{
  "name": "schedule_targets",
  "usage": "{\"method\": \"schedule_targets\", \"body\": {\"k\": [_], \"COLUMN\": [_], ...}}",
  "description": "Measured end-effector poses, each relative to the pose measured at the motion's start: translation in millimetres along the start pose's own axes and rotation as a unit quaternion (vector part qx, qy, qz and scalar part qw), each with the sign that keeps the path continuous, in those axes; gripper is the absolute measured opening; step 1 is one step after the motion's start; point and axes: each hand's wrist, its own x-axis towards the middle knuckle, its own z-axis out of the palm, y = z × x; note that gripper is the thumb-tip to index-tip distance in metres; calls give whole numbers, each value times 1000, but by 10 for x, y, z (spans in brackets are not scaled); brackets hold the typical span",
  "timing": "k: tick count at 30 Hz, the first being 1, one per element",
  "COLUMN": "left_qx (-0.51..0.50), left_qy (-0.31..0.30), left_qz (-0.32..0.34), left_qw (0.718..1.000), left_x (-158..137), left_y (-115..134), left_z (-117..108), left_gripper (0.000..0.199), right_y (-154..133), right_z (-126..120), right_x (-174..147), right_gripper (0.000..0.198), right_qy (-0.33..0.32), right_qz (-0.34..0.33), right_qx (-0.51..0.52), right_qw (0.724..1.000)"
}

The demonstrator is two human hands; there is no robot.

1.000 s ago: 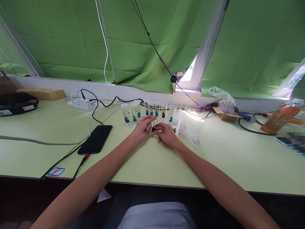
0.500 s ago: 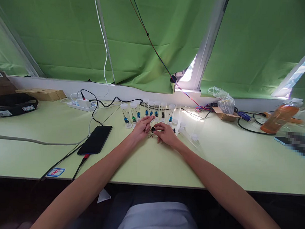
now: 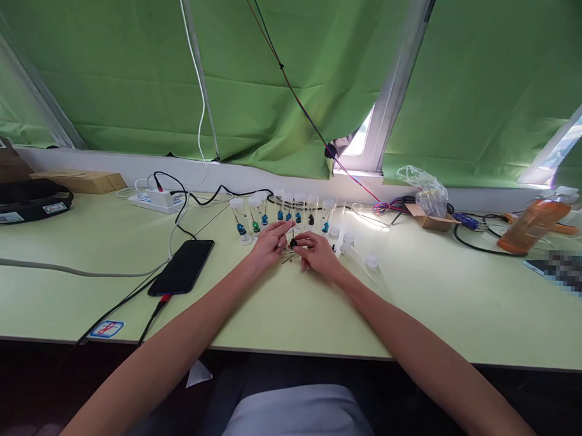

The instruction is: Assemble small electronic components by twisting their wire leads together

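Above the middle of the table, my left hand is closed, its fingertips at the upper end of a thin upright stem. At the stem's lower end is a small black piece, its exact kind too small to make out. My right hand pinches this black piece between thumb and fingers. Several clear tubes with white caps stand just behind my hands; one tube at the left holds a blue piece on a stem. Another tube holds a black piece. Small thin bits lie on the table under my fingers.
Clear tubes lie to the right of my right hand. A black phone with a red-tipped cable lies at the left. Toward the back stand a white power strip and a small open carton. An orange bottle leans at the right.
Both hands stay in nearly the same place with the same hold. The black piece and my right fingers have shifted very slightly.
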Motion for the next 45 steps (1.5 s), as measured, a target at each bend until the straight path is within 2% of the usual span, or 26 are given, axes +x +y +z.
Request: {"method": "schedule_targets", "body": {"k": [10,15,22,27,32,35,39,45], "left_qx": [1,-7,-41,-30,72,130,210,262], "left_qy": [53,70,71,45,-15,-35,-25,-8], "left_qz": [-9,-14,-39,-40,37,86,142,181], "left_qw": [999,997,996,998,997,987,967,948], "left_x": [-49,-77,-83,-119,-167,-193,-207,-199], "left_y": [81,106,118,146,124,86,51,35], "left_z": [67,100,116,143,173,180,171,152], "left_gripper": [21,18,11,15,37,38,34,32], "right_y": [35,38,32,34,31,24,11,-12], "right_z": [-25,-44,-41,-45,-42,-39,-35,-32], "right_x": [28,46,46,38,36,31,20,-3], "right_gripper": [24,23,22,24,24,22,21,22], "right_qy": [60,85,93,89,92,85,81,72], "right_qz": [-27,-20,-21,-24,-29,-33,-34,-35], "right_qx": [9,0,0,-5,-9,-14,-15,-20], "right_qw": [998,996,995,996,995,996,996,997]}}
